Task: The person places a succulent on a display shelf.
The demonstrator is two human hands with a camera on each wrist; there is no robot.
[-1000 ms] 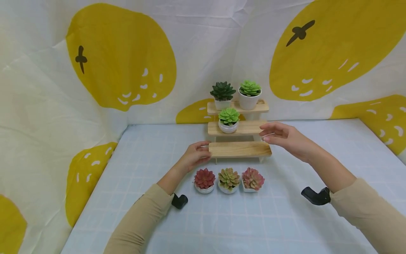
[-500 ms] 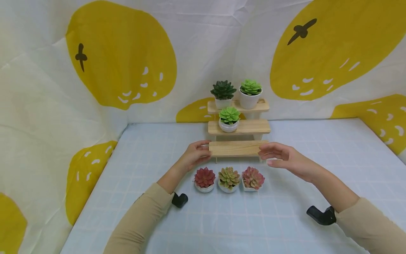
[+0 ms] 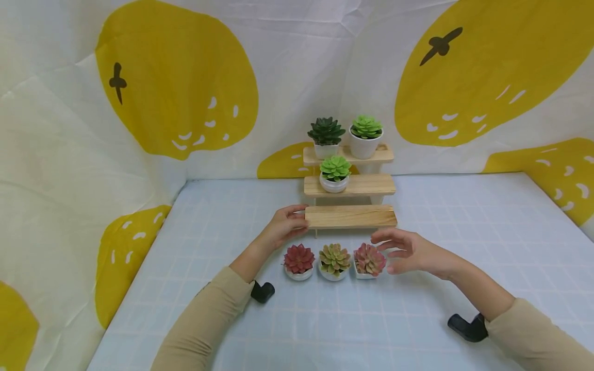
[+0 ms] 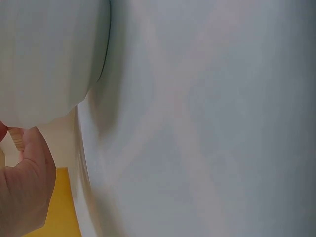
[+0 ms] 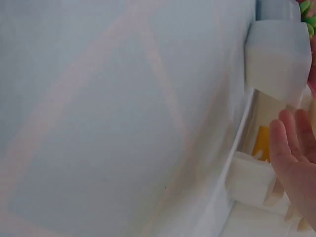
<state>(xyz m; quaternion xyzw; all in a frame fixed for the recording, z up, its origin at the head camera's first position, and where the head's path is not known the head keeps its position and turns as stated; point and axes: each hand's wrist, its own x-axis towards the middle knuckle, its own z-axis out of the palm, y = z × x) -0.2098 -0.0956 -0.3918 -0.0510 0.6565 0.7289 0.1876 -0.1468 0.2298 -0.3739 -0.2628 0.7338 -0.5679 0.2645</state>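
A three-tier wooden stand [image 3: 351, 217] stands at the back of the table. My left hand [image 3: 283, 226] holds the left end of its lowest shelf, fingers at the back corner and thumb at the front. My right hand [image 3: 413, 252] is beside a pink succulent [image 3: 369, 259] in a square white pot, with fingers spread and bent around its right side, holding nothing. To the left of it stand a yellow-green succulent [image 3: 334, 259] and a red succulent [image 3: 299, 259], both in round white pots. In the right wrist view the right fingers [image 5: 280, 140] are apart from the square white pot [image 5: 276, 59].
On the top shelf sit a dark green succulent [image 3: 327, 132] and a light green one [image 3: 366, 129]. Another light green succulent [image 3: 335, 170] is on the middle shelf's left half. A printed cloth [image 3: 301, 77] hangs behind the checked tablecloth [image 3: 325, 330].
My right hand has come down from the stand's right side, past the lowest shelf, to the pink succulent. The left hand and the plants have stayed in place.
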